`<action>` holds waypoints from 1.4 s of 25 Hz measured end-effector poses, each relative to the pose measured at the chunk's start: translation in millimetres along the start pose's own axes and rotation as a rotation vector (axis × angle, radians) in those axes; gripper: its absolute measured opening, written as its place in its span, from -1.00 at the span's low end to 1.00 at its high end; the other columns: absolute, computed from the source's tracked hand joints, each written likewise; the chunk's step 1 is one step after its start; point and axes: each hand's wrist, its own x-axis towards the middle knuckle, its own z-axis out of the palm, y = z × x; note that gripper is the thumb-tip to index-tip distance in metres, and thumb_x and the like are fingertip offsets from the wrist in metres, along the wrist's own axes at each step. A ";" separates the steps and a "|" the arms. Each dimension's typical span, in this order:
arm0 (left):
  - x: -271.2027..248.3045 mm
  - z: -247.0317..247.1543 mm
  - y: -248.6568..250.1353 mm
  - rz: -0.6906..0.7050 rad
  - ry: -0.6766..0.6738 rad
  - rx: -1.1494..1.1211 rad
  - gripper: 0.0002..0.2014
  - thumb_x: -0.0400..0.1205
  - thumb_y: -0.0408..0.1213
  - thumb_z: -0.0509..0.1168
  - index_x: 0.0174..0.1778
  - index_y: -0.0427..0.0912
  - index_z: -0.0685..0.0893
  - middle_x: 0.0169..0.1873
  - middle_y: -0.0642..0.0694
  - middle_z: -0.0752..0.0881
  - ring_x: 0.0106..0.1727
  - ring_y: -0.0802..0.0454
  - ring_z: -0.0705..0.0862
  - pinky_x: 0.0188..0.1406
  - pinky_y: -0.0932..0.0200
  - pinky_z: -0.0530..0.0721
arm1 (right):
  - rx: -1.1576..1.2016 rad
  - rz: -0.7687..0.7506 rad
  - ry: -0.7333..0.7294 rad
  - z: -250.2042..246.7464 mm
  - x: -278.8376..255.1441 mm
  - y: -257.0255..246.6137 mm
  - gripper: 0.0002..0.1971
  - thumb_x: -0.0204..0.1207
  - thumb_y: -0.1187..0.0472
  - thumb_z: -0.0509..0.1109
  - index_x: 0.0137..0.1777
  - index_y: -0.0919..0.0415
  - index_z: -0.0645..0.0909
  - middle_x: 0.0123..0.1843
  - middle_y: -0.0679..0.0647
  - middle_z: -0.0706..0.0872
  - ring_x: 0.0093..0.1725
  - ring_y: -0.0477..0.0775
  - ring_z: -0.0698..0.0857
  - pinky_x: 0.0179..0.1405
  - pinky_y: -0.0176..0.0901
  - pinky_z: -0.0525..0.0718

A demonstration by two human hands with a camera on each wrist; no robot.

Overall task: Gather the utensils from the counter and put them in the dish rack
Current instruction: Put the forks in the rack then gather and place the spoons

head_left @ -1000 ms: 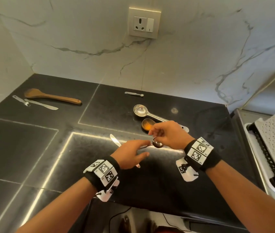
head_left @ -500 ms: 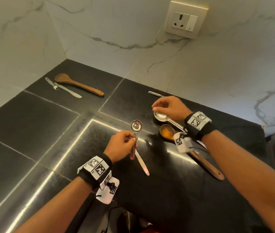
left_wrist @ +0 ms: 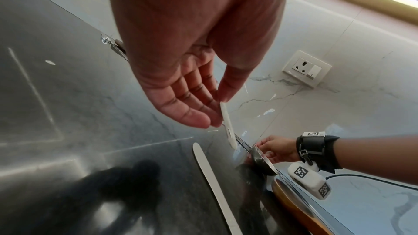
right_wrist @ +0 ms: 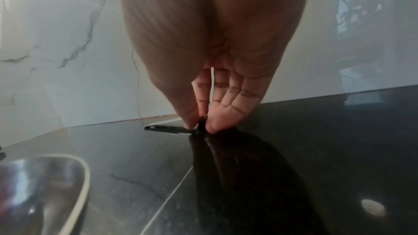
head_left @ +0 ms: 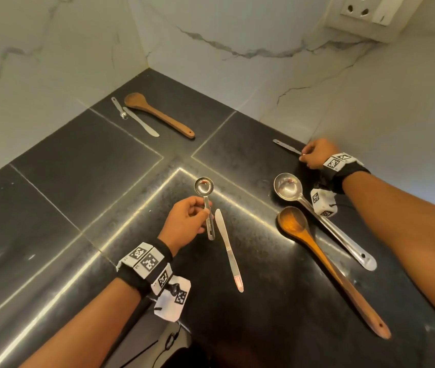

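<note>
My left hand pinches the handle of a small steel measuring spoon, bowl up, above the black counter; its handle shows in the left wrist view. My right hand is at the back of the counter near the wall, fingertips pinching the end of a small thin steel utensil, which still lies on the counter. A butter knife lies right of my left hand. A steel ladle and a wooden spoon lie under my right forearm.
At the back left corner lie another wooden spoon, a knife and a small steel spoon. Marble walls enclose the corner, with a socket up right. The dish rack is out of view.
My right hand passed the measuring spoon to the left hand, then moved back past the ladle to the small utensil by the wall. The head view has swung left, so the rack left the frame.
</note>
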 end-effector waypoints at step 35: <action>21.2 -95.2 -28.5 0.152 -0.037 -0.163 -0.81 0.67 -0.42 0.30 0.11 -0.08 0.70 -0.07 -0.11 0.81 -0.07 0.09 0.81 -0.11 0.24 0.72 | 0.868 -0.055 0.013 153.7 -174.2 -253.7 -0.85 0.59 0.17 0.43 0.11 0.14 0.72 -0.07 0.15 0.81 -0.14 0.03 0.74 -0.10 0.01 0.77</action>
